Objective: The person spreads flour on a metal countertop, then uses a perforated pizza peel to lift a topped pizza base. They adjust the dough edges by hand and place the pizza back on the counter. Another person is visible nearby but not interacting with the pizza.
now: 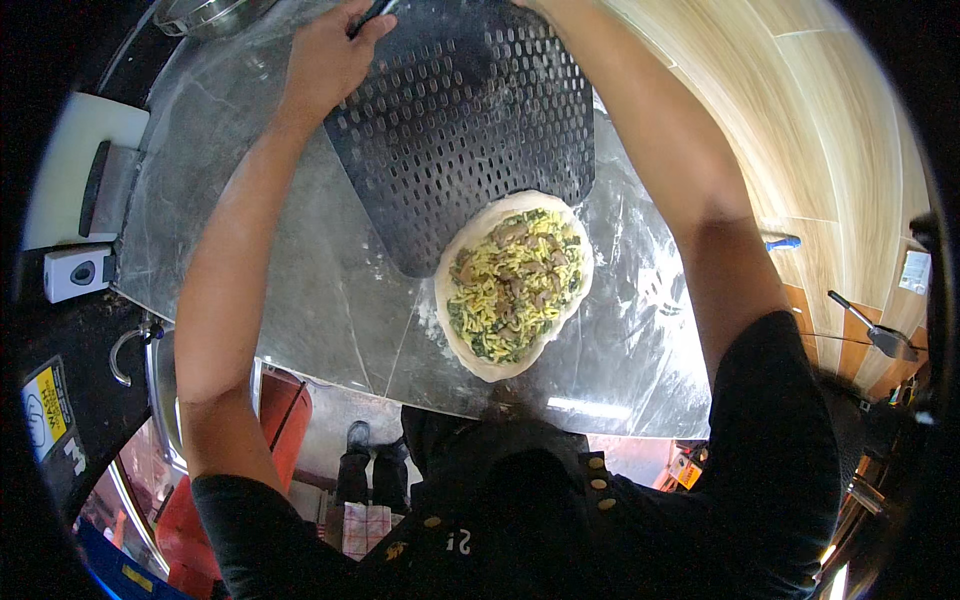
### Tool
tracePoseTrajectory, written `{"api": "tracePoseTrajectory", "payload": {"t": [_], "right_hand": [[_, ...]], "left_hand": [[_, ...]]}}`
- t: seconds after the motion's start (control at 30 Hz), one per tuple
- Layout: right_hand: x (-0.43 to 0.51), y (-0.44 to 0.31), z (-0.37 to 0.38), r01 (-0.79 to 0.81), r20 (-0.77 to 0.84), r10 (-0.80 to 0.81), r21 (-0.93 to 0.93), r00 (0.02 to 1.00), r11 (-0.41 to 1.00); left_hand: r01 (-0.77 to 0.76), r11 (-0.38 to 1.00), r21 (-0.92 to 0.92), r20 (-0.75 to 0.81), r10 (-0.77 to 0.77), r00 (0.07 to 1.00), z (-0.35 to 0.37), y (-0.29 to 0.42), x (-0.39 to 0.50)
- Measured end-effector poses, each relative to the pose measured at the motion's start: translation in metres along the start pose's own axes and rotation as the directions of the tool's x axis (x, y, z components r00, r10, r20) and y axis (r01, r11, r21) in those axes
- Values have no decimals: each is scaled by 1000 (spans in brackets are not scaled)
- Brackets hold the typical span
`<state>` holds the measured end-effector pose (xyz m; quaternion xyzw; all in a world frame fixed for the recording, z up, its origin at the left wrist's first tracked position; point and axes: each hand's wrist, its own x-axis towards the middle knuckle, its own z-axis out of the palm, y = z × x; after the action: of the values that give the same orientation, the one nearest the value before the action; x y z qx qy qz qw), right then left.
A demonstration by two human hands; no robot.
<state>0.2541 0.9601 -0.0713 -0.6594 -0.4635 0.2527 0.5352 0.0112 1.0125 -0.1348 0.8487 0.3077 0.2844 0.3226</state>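
Observation:
My left hand point(326, 64) is closed around a black handle point(366, 16) at the top of the view; what it joins is cut off. Under and beside that hand lies a perforated dark metal pizza peel point(469, 127), dusted with flour. Only a sliver of my right hand point(544, 4) shows at the top edge, by the peel's far right side; its fingers are cut off. An oval raw pizza point(516, 285), topped with shredded yellow cheese, greens and brown mushroom-like pieces, meets the peel's near edge. Most of the dough rests on the grey marbled counter point(322, 300).
A metal bowl point(206, 16) stands at the far left. Along the left are a white board point(90, 161), a white dispenser-like box point(77, 273) and a curved tap point(120, 358). To the right, a small utensil point(889, 339) and a blue-handled item point(784, 244) sit by wood-look panels.

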Motion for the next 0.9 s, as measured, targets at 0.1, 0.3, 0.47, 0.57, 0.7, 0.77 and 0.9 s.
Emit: {"api": "tracePoseTrajectory", "payload": {"t": [0.1, 0.3, 0.47, 0.57, 0.7, 0.77, 0.9], "right_hand": [[-5, 1, -4, 4, 42, -6, 47, 999, 999], [-7, -9, 1, 43, 42, -43, 8, 998, 999], [-4, -10, 30, -6, 12, 7, -93, 1000, 996], [-5, -11, 46, 51, 37, -45, -187, 998, 981], [-1, -22, 84, 107, 168, -89, -104, 982, 989], [1, -25, 107, 49, 229, 3, -222, 973, 974], [-2, -27, 155, 459, 254, -433, -52, 865, 887]], "left_hand": [[-98, 988, -116, -88, 88, 992, 4, 2, 0], [-22, 997, 77, -113, 31, 993, -2, 11, -6], [-2, 995, 99, -40, 5, 999, -21, -5, -16], [-13, 991, 135, -143, 32, 989, -30, -18, -28], [65, 997, 50, -159, -57, 986, -60, -35, -53], [102, 992, 69, -185, -88, 979, -67, -42, -73], [262, 960, -100, -289, -280, 915, -74, -51, -110]]}}
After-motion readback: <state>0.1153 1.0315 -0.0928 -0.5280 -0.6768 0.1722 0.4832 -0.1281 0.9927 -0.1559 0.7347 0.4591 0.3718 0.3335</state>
